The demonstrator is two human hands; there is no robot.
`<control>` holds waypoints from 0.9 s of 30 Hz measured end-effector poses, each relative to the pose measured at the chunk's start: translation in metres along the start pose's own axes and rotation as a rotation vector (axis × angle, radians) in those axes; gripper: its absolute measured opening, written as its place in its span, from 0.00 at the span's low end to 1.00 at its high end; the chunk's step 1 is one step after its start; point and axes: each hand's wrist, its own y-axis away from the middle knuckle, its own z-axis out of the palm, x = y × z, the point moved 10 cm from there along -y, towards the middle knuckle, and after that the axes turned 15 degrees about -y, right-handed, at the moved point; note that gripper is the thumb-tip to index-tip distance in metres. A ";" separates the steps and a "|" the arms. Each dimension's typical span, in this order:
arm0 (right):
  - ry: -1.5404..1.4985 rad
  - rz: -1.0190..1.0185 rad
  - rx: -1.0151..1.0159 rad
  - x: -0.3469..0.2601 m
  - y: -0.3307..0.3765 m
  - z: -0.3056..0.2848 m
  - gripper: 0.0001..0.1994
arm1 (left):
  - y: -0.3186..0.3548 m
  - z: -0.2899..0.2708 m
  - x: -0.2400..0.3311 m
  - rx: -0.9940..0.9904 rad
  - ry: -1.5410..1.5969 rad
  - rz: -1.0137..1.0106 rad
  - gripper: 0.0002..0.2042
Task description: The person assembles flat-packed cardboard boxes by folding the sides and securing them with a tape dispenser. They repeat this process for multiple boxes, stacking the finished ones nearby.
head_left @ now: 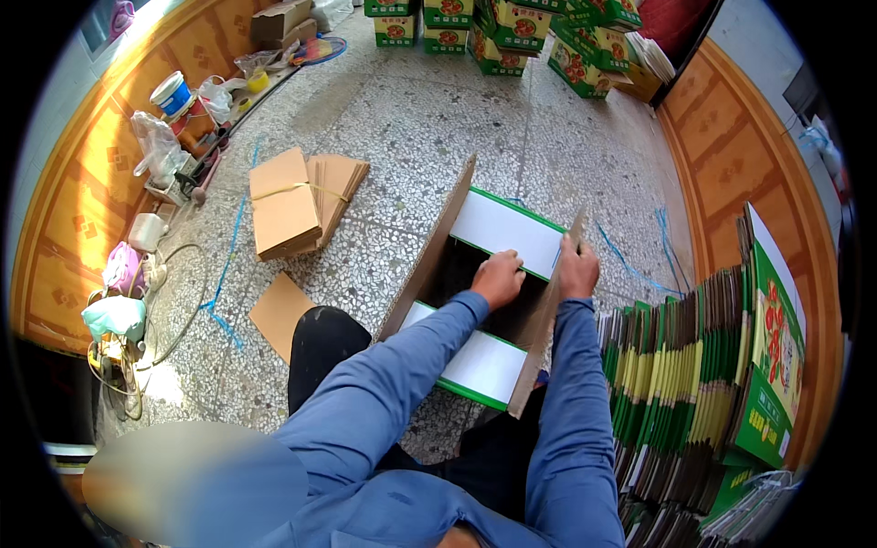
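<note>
An open cardboard carton [498, 224] with white inner flaps and green edges stands on the floor between my knees. Its far and near short flaps are folded over the opening, while the long brown side flaps stand up. My left hand [499, 279] is closed at the inner edge of the far white flap, fingers curled over it. At the right side, my right hand [578, 268] grips the upper edge of the long right flap [541, 342]. The dark inside of the carton is partly hidden by my left forearm.
A strapped stack of brown cardboard sheets [285, 203] lies left, a loose sheet [280, 315] nearer. Many flattened green cartons [681, 365] stand in a row at my right. Finished green boxes [498, 36] are piled far ahead. Blue strapping [239, 219] trails across the floor.
</note>
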 end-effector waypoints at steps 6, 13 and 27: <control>0.497 -0.101 -0.080 -0.003 0.051 0.068 0.25 | 0.052 -0.231 0.044 0.407 0.259 0.060 0.15; 0.331 -0.357 -0.234 0.009 0.060 0.073 0.24 | 0.025 -0.088 -0.080 0.109 0.227 -0.132 0.32; 0.633 -0.252 -0.315 0.014 0.071 0.076 0.26 | 0.028 -0.032 -0.015 0.093 -0.545 -0.028 0.29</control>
